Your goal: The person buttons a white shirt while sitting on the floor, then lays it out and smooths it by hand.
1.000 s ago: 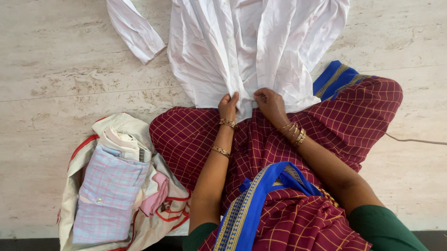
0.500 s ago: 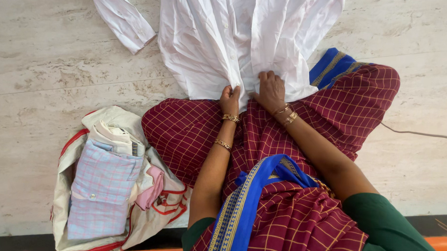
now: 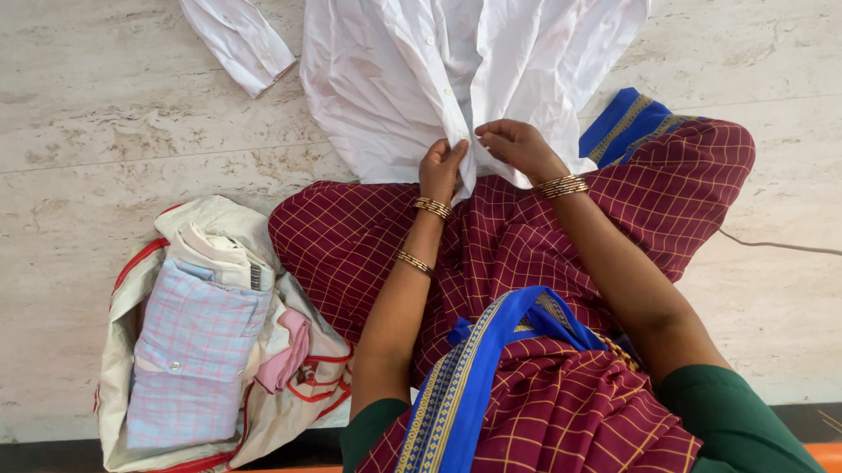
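As hands [image 3: 480, 159] pinch, white shirt [image 3: 464, 70] lengthwise, hem nearest

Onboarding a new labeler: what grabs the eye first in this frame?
The white shirt spread on the pale stone floor, top centre, with the left hand and right hand pinching its front edge together. Then the maroon checked sari across the lap, and the bag of folded clothes at lower left.

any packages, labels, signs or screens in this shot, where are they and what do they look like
Cloth bag: on the floor beside the person's left knee, open, cream with red trim, holding folded clothes with a pale checked shirt on top.
No labels, signs or screens show.
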